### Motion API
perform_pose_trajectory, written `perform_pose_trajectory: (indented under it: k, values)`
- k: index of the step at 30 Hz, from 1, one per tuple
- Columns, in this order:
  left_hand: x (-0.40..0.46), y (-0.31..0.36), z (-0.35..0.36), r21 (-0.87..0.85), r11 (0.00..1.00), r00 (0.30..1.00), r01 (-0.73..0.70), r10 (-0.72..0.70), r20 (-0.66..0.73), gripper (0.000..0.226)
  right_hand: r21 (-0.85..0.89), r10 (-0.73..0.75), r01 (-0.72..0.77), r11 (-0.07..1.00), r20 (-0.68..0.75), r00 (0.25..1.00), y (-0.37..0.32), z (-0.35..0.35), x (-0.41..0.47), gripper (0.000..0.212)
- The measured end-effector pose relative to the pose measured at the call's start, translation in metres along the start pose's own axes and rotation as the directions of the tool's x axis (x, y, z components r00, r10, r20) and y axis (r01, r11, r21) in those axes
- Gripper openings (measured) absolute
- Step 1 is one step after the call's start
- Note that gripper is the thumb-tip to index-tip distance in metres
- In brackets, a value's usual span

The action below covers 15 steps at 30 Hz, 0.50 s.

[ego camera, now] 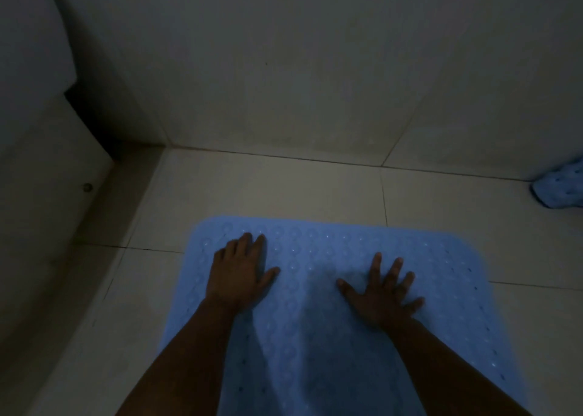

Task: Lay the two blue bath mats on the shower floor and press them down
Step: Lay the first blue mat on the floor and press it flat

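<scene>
A blue bath mat [331, 245] with small holes lies flat on the pale tiled shower floor [268, 188], running from mid-frame to the bottom edge. My left hand [239, 270] presses flat on its far left part, fingers straight and close together. Flat on the mat's far right part lies my right hand [381, 292], fingers spread. The second blue bath mat [560, 188] sits crumpled at the right edge, against the wall and partly cut off by the frame.
A tiled wall [299, 68] rises right behind the mat. At the left a low ledge [47, 195] with a small round fitting [87, 187] borders the floor. Bare floor tiles show between the mat and the wall. The light is dim.
</scene>
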<state>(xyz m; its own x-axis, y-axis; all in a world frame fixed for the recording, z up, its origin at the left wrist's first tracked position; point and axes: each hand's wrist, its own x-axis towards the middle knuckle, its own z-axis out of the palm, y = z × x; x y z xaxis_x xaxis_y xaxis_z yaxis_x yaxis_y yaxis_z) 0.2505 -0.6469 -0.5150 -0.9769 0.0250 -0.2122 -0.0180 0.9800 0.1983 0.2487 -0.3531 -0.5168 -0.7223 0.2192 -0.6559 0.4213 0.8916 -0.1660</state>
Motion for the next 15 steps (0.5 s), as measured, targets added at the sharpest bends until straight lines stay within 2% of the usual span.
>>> perform_pose_trajectory:
  k: [2,6,15]
  values:
    - [0.011,-0.016,0.003,0.014,1.0,1.0,0.012,-0.013,0.018,0.1,-0.001,0.001,-0.001,1.0,-0.002,1.0,-0.001,0.001,0.001,0.115]
    - [0.023,-0.036,0.014,0.086,0.995,0.987,0.053,-0.065,0.148,0.103,-0.014,0.005,-0.005,1.0,-0.034,0.999,-0.004,0.005,0.002,0.113]
    - [0.049,-0.034,0.014,0.059,0.998,0.983,0.034,-0.044,0.18,0.098,-0.014,0.046,-0.047,0.999,-0.052,0.998,-0.009,-0.002,0.015,0.117]
